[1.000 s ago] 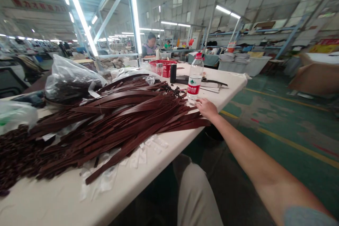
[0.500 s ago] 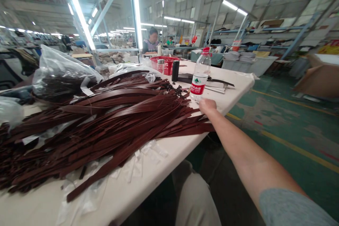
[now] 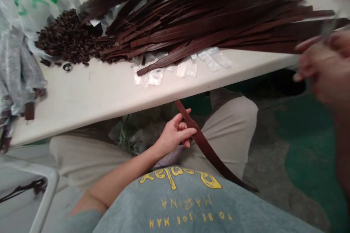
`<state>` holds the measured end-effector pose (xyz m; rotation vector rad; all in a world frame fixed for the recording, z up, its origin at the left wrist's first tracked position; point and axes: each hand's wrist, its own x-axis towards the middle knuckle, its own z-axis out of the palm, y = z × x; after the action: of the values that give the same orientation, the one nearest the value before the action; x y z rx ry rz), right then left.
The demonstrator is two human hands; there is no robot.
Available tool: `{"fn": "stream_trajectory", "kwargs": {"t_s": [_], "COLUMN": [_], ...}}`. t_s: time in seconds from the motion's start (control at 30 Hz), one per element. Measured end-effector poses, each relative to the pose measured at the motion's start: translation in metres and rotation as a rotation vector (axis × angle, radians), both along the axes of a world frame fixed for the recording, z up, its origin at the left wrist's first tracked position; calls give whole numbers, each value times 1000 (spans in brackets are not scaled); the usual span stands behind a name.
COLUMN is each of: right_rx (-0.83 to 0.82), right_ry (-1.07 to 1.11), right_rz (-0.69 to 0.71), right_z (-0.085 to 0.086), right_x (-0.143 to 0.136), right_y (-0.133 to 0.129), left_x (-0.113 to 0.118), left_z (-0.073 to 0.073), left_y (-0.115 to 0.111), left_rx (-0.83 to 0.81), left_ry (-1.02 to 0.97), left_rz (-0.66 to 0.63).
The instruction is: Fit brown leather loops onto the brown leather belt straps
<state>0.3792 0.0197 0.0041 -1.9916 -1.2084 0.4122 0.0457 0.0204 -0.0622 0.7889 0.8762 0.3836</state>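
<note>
Leather strap [image 3: 203, 142] now in lap below desk [image 3: 90, 94] edge, left hand [image 3: 175, 135] curled shut round it; right hand [image 3: 322, 69], off the strap pile [image 3: 207, 18], blurred at 3 o'clock w/ something thin, grip unclear.

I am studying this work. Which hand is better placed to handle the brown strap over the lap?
Probably the left hand: it already grips the brown strap below the table edge. The right hand is raised, blurred, apart.

Right hand [image 3: 322, 67] blurred; strap [image 3: 210, 149] end hidden under table [image 3: 90, 91].
</note>
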Motion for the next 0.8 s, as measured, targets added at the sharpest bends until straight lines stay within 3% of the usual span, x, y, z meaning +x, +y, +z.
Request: {"fn": "stream_trajectory", "kwargs": {"t_s": [0.07, 0.17, 0.3, 0.4, 0.47, 0.57, 0.8], "right_rx": [-3, -114, -233, -288, -319, -285, -189], "right_ry": [119, 378, 642, 765, 797, 753, 521], "right_rz": [66, 243, 326, 462, 515, 476, 364], "right_z": [-2, -22, -49, -59, -60, -55, -47], "right_x": [-27, -70, -117, -141, -151, -154, -134], "right_y": [-24, -45, -41, -33, -32, -32, -31], "left_x": [1, 2, 5, 9, 11, 12, 9], "left_z": [0, -1, -2, 2, 3, 2, -1], "left_y": [-4, -9, -12, -13, -13, -14, -17], "left_rx": [12, 24, 19, 58, 85, 83, 87], "left_ry": [-3, 1, -17, -46, -59, -48, 21], "left_rz": [14, 7, -46, -72, -73, -49, -36]}}
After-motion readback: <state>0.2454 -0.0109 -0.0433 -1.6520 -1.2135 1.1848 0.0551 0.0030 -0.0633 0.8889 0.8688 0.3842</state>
